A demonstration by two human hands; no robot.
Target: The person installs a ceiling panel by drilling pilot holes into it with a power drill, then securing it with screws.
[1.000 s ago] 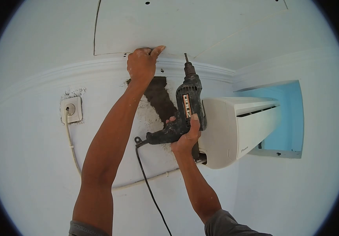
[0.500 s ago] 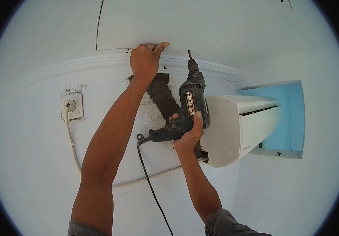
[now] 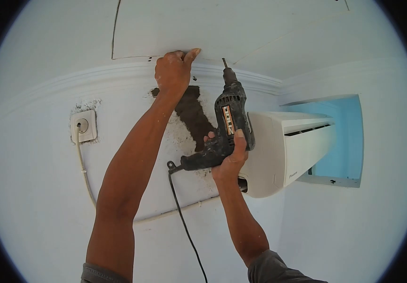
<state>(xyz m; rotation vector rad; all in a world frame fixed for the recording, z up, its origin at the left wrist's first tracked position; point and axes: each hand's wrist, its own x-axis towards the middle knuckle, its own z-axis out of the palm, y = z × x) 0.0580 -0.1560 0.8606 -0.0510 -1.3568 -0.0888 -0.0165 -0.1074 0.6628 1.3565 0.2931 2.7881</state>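
Observation:
My right hand (image 3: 230, 162) is wrapped round a black corded power drill (image 3: 230, 111), which has an orange and white label. Its bit (image 3: 224, 63) points up toward the ceiling, close to the edge of a cut panel (image 3: 175, 28). Raised beside it, my left hand (image 3: 173, 71) rests at that panel's near edge, right above the moulding. The left fingers are curled under with the thumb stretched along the ceiling; I cannot tell what they hold. From the drill's handle a black cord (image 3: 183, 221) hangs down.
A white air conditioner (image 3: 302, 151) is mounted just right of the drill, by a blue wall recess (image 3: 342, 141). Dark bare patch (image 3: 191, 115) marks the wall behind my arms. Left is a wall socket (image 3: 85, 126) with a plugged-in white cable (image 3: 83, 165). Cornice moulding (image 3: 255, 78) runs below the ceiling.
The view has shifted slightly, so the wall and air conditioner sit a little further left. The drill leans slightly more to the left at its tip. My left hand stays at the panel edge.

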